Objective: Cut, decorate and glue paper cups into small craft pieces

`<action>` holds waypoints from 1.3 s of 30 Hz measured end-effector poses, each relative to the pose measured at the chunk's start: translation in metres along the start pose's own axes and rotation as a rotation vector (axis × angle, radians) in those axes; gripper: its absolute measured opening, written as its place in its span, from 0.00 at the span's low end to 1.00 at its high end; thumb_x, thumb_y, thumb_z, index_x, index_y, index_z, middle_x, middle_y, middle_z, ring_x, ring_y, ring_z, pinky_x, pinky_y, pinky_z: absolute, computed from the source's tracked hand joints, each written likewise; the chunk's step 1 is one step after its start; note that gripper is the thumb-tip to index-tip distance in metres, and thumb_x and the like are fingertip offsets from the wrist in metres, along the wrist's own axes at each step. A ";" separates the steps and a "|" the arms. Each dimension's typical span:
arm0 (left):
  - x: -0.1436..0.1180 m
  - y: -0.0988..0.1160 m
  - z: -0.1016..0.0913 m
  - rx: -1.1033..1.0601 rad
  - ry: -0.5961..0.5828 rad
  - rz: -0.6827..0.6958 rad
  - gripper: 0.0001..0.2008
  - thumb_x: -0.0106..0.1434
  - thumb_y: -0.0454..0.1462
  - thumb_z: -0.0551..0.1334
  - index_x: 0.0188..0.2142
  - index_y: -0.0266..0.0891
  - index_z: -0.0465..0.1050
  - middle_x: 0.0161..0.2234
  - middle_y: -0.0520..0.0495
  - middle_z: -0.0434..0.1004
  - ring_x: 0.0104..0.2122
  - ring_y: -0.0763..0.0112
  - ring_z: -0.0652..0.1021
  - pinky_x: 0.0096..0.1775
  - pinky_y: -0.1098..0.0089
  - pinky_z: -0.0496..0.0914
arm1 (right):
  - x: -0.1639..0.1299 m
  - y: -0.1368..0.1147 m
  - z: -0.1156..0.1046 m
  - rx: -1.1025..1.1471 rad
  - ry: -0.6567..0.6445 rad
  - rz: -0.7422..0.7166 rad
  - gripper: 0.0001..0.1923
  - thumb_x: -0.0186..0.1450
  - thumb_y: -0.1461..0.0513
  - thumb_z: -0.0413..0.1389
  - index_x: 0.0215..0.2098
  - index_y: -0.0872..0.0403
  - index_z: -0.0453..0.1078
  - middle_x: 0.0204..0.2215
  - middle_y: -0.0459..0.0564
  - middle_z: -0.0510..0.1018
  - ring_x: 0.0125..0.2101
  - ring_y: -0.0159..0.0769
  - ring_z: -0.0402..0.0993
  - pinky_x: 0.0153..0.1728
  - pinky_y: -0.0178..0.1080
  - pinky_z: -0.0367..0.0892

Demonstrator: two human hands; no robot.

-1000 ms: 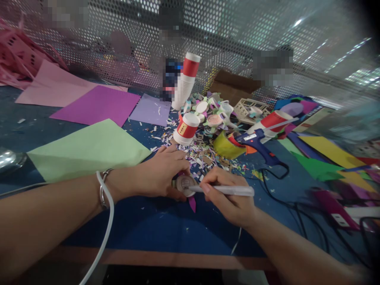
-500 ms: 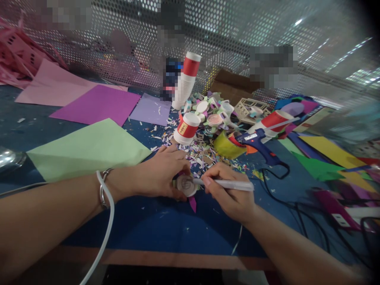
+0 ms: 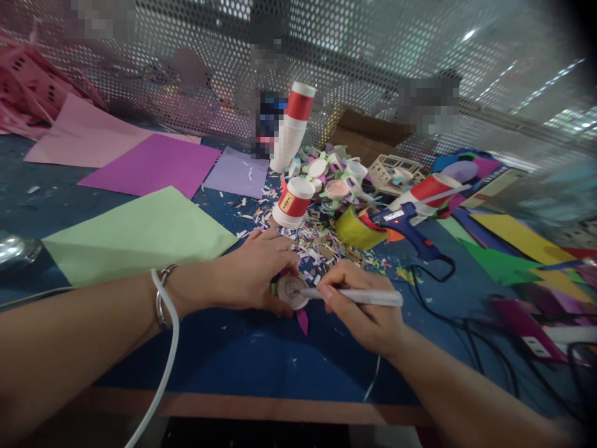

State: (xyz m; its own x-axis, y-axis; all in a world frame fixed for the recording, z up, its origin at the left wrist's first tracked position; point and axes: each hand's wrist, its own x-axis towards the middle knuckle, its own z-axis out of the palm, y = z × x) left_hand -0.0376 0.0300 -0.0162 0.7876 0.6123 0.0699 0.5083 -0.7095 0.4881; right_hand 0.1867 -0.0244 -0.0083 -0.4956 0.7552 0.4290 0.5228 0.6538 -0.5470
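My left hand is closed round the rim of a small round white paper-cup base, pressing it to the blue table. Dark pen lines mark its pale face, and a magenta paper strip sticks out at its lower edge. A white pen is pinched in my right hand, its tip against the right part of the drawn face. Beyond my hands stands a short red-and-white paper cup. The far side of the cup base is partly hidden by my left fingers.
Paper scraps litter the table ahead. A blue glue gun rests on a yellow-green tub, its cable running right. Stacked cups rise behind. Coloured sheets, including a pale green sheet, lie left. A power strip is at right.
The pen tip has shifted slightly left and down on the white face, and more lines show there. My right hand has moved a little; my left hand stays in place.
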 end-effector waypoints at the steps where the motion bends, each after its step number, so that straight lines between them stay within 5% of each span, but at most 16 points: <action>1: 0.000 0.000 0.000 0.002 0.001 0.001 0.24 0.53 0.51 0.73 0.43 0.42 0.75 0.43 0.47 0.71 0.47 0.54 0.68 0.45 0.60 0.57 | 0.000 0.000 -0.001 0.006 -0.004 -0.004 0.10 0.68 0.67 0.51 0.29 0.54 0.69 0.21 0.42 0.72 0.19 0.25 0.68 0.23 0.32 0.61; 39: 0.000 0.001 0.000 0.002 0.005 -0.001 0.23 0.51 0.51 0.73 0.41 0.41 0.75 0.42 0.45 0.72 0.46 0.54 0.69 0.45 0.60 0.58 | 0.002 0.003 0.001 -0.045 0.078 0.017 0.11 0.68 0.66 0.52 0.28 0.53 0.69 0.21 0.43 0.72 0.19 0.28 0.69 0.22 0.33 0.62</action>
State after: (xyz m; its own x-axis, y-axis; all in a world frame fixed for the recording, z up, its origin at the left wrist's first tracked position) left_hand -0.0366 0.0294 -0.0158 0.7856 0.6144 0.0737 0.5094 -0.7097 0.4867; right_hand 0.1865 -0.0215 -0.0100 -0.4315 0.7665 0.4756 0.5624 0.6408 -0.5225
